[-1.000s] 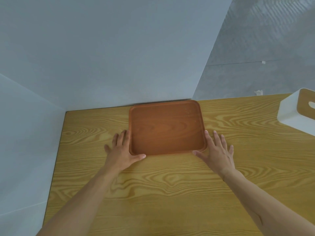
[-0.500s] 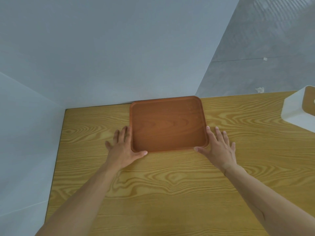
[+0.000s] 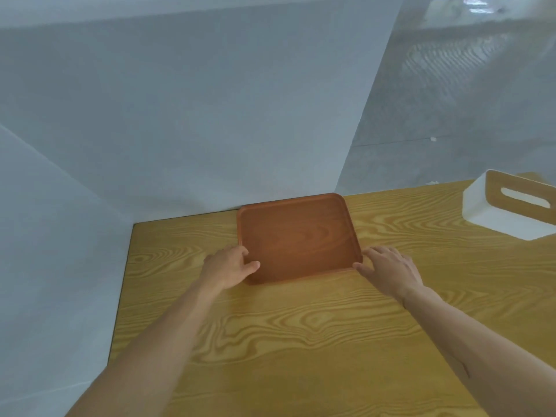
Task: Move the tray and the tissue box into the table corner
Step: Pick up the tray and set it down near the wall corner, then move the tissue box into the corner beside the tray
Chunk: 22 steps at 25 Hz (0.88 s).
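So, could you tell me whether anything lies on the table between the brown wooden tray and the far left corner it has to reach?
Nothing visible does. Only bare wooden table lies between the brown wooden tray and the corner. The white tissue box sits off to the right.

Flat reddish-brown tray (image 3: 298,236) against the back wall; white, wood-topped tissue box (image 3: 511,209) far right.

Bare table (image 3: 301,341) left of tray (image 3: 296,237) up to wall (image 3: 180,115), tissue box (image 3: 511,212) well apart at right.
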Motion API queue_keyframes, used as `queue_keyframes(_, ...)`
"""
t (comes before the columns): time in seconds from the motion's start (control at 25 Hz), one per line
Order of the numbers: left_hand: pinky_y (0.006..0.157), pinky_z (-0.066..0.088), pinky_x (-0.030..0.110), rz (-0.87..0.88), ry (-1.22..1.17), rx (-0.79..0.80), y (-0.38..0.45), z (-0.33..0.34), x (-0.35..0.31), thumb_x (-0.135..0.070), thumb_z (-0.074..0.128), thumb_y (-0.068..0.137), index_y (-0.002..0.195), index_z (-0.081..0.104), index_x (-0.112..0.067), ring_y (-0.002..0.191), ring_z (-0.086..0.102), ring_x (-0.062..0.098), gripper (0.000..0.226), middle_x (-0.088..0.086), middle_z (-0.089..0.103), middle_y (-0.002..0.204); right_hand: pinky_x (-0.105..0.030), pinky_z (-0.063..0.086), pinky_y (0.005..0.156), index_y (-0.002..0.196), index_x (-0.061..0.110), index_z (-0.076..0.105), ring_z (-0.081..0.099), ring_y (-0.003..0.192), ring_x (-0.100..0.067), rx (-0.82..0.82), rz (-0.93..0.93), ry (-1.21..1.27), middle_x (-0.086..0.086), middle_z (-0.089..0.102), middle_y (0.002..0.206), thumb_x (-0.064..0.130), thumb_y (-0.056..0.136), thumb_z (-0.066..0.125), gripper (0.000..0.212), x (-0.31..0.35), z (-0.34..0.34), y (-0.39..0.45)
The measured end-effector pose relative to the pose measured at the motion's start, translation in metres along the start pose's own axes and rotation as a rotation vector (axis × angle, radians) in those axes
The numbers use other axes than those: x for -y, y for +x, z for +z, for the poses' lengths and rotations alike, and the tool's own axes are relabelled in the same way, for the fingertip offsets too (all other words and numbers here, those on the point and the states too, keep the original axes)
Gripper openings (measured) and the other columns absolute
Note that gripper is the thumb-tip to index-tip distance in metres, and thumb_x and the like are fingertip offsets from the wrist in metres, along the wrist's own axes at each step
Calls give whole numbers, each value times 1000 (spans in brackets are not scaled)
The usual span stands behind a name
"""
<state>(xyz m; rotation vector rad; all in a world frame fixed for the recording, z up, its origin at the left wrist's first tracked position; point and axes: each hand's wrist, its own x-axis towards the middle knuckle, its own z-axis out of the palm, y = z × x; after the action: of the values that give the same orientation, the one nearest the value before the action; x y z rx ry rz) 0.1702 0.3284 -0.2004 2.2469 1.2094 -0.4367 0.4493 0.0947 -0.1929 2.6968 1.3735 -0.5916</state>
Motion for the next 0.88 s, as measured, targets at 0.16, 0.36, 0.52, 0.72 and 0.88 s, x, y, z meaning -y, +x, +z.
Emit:
queue_keyframes(0.16,89,51,34,219,45,169,-21,-15,-29,-54,57,92,114,64,-24,103,61,13,38,-5,66,117,-35,48,82,107,29,67,62,103,-16,25,-109,-33,6,70,112,52,98,44,34,-9,-25,-40)
queue_keyframes(0.36,90,50,37,448,262,110,-48,-15,-90,-55,53,93,125,58,-23,106,59,14,46,-5,61,123,-34,46,83,112,36,64,61,103,-15,-40,-112,-25,11,68,115,53,98,43,31,-41,-39,-97)
queue_keyframes(0.52,88,51,41,629,411,41,-72,7,-155,-58,48,93,126,58,-23,105,61,19,49,-2,61,124,-35,46,87,116,35,63,60,107,-16,-76,-58,3,10,68,119,54,98,42,33,-82,-40,-145)
queue_keyframes(0.72,92,47,38,811,563,-59,-120,61,-252,-59,39,95,127,58,-22,107,61,21,52,1,62,124,-36,44,90,120,34,61,58,112,-18,-136,35,14,9,66,122,54,98,41,36,-163,-36,-229)
queue_keyframes(0.88,96,41,37,867,640,-50,-155,109,-323,-59,42,95,127,58,-22,116,57,22,51,0,61,127,-36,44,90,125,32,59,57,114,-20,-153,112,14,5,65,124,54,99,39,39,-236,-24,-306)
